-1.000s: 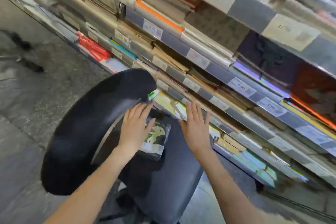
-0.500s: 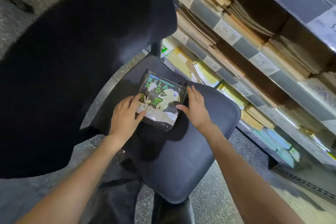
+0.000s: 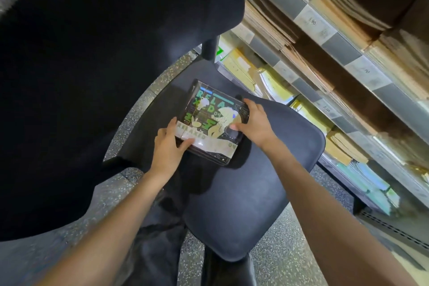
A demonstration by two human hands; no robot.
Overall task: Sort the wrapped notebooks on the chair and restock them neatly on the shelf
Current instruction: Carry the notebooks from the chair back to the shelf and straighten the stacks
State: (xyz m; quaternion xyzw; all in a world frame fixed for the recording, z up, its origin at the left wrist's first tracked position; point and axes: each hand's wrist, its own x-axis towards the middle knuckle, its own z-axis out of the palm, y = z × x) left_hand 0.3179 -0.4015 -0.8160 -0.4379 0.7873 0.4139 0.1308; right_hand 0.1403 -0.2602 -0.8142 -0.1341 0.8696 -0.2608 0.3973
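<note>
Speckled floor [image 3: 276, 253] surrounds a smooth dark chair [image 3: 250, 193] where left hand [image 3: 168, 148] and right hand [image 3: 255, 124] grip the glossy plastic-wrapped notebooks [image 3: 212, 126] by opposite edges.

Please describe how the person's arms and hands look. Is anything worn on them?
Both forearms are bare; no sleeves show. The left hand and right hand have no gloves, and I see no rings, watch or bracelet. Nails are short and plain.

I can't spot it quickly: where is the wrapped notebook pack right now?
In the head view the wrapped notebook pack lies mid-frame on the chair seat, between the left hand and right hand, left of the shelf.
</note>
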